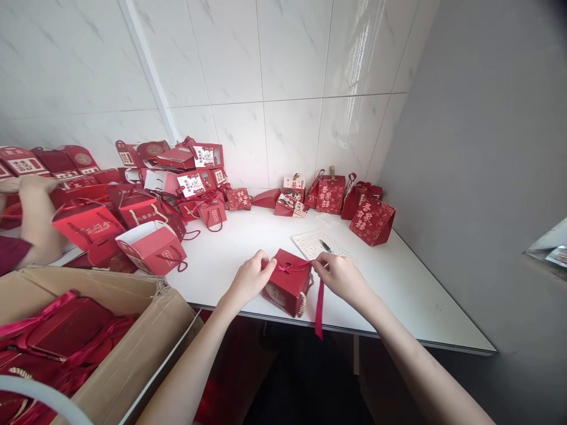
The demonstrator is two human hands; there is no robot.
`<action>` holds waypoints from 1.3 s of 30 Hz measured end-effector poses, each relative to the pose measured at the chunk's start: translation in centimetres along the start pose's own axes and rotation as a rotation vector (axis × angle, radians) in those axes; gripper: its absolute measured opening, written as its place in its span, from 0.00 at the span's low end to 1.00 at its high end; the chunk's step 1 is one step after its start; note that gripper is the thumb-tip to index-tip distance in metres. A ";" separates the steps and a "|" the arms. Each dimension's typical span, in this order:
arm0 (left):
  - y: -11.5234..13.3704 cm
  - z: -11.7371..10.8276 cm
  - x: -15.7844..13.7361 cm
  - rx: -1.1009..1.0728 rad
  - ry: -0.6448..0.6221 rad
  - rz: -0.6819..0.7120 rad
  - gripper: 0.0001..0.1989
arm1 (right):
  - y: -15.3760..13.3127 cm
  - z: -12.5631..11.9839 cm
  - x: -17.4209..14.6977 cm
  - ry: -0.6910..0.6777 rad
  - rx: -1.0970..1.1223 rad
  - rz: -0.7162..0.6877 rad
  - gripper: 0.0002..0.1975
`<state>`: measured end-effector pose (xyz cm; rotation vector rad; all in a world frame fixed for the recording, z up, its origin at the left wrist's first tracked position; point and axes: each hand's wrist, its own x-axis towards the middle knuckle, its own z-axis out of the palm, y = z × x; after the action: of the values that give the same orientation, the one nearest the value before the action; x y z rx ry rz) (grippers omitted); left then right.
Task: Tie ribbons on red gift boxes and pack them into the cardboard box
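Note:
A dark red gift box [293, 281] with a gold emblem and a twisted rope handle stands near the front edge of the white table. Across its top runs a crimson ribbon [319, 310], threaded at the middle of the lid. My right hand [344, 277] pinches the ribbon at the box's right side, and a long tail hangs below the fingers past the table edge. At the left top edge my left hand [251, 275] is closed, thumb and fingers together on the ribbon's other side; its fingertips are partly hidden.
Behind the box lie a printed sheet [305, 241] and a black pen [326, 247]. Red gift boxes [372, 219] line the wall; many more crowd the left. A cardboard carton [133, 330] of red boxes stands front left. Another person's arm [42, 221] reaches in there.

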<state>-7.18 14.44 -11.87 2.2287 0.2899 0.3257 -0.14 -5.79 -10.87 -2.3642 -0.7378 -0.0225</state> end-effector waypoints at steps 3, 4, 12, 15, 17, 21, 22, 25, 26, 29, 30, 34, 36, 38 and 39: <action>0.7 0.3 -0.4 -0.099 -0.263 0.014 0.17 | 1.5 -0.5 0.3 0.007 0.131 -0.024 0.14; 0.8 0.4 -0.4 -0.148 -0.350 0.032 0.18 | 2.0 -0.7 0.3 0.008 0.155 -0.021 0.14; 0.0 1.1 0.1 -0.296 -0.670 0.114 0.21 | 4.7 -2.7 -0.2 -0.122 0.499 0.154 0.12; -0.5 1.3 0.3 -0.342 -0.675 0.124 0.21 | 5.2 -2.8 -0.7 -0.191 0.601 0.184 0.18; -1.0 1.5 0.5 -0.398 -0.668 0.133 0.20 | 5.7 -2.6 -0.9 -0.253 0.692 0.190 0.23; -2.3 2.2 1.0 -0.460 -0.645 0.102 0.22 | 6.7 -1.9 -1.1 -0.326 0.764 0.225 0.27; -2.6 2.4 1.2 -0.465 -0.639 0.101 0.23 | 6.8 -1.6 -1.1 -0.333 0.776 0.234 0.27; -2.9 2.8 1.5 -0.474 -0.644 0.126 0.25 | 7.2 -1.0 -1.1 -0.339 0.814 0.242 0.28; -3.0 2.8 1.6 -0.473 -0.645 0.141 0.25 | 7.2 -0.8 -1.1 -0.339 0.821 0.237 0.28; -3.0 3.0 1.7 -0.493 -0.643 0.159 0.25 | 7.4 -0.3 -1.2 -0.351 0.843 0.217 0.27; -3.1 3.0 1.7 -0.504 -0.646 0.155 0.24 | 7.5 -0.3 -1.3 -0.360 0.851 0.216 0.27; -3.5 3.0 1.7 -0.553 -0.690 0.136 0.23 | 7.5 -0.7 -1.6 -0.356 0.827 0.233 0.27; -3.7 3.0 1.6 -0.581 -0.709 0.129 0.23 | 7.6 -0.9 -1.8 -0.333 0.796 0.238 0.28; -3.8 3.0 1.5 -0.610 -0.706 0.119 0.22 | 7.6 -1.0 -2.0 -0.310 0.768 0.243 0.28; -3.8 3.1 1.4 -0.623 -0.699 0.109 0.21 | 7.6 -1.0 -2.1 -0.302 0.755 0.249 0.29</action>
<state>-5.19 15.04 -16.52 1.6108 -0.2800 -0.2854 2.19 -12.24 -14.94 -1.7189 -0.4631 0.6222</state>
